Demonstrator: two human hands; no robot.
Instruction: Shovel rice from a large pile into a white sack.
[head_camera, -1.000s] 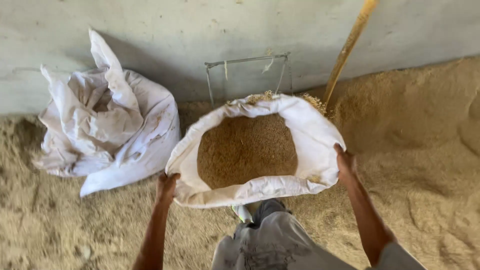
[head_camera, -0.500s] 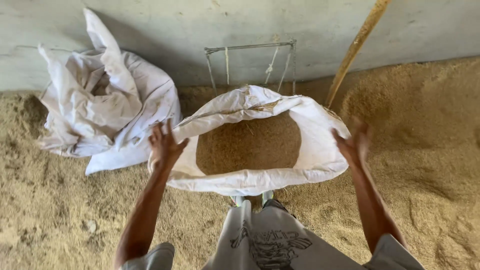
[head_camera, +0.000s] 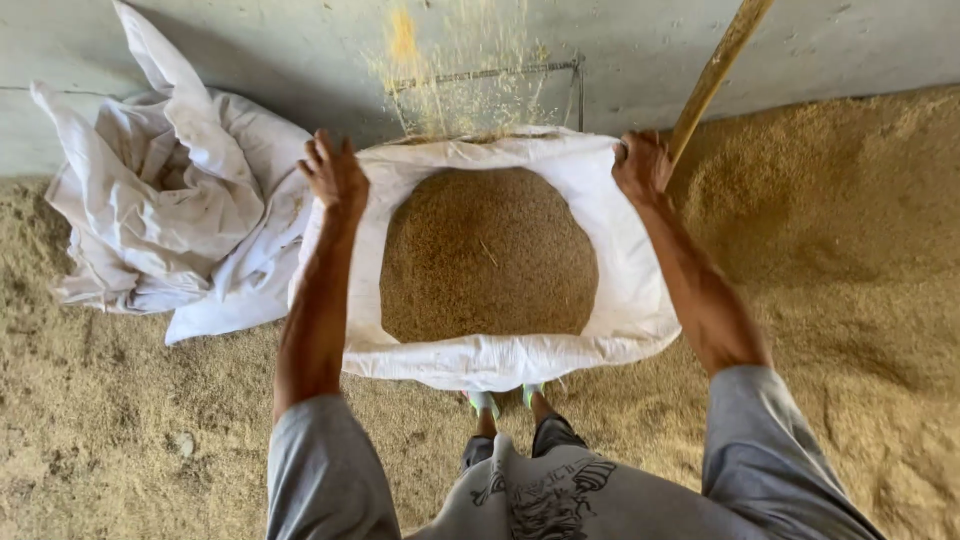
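Note:
A white woven sack (head_camera: 500, 355) stands open in front of me, filled with brown grain (head_camera: 488, 255). My left hand (head_camera: 335, 175) is over the sack's far left corner, fingers spread, and I see no grip on the cloth. My right hand (head_camera: 642, 165) is closed on the far right corner of the rim. Loose grain (head_camera: 450, 70) is in the air above the sack's far edge, against the wall. My feet show just under the near rim.
A crumpled pile of empty white sacks (head_camera: 170, 220) lies to the left. A wooden pole (head_camera: 715, 70) leans on the grey wall behind the right hand. A thin metal frame (head_camera: 575, 90) stands behind the sack. Grain covers the floor (head_camera: 850, 260), heaped at the right.
Both hands moved from the sack's near rim, through the air, to its far corners. The right hand closed on the rim. Grain now flies up above the far edge.

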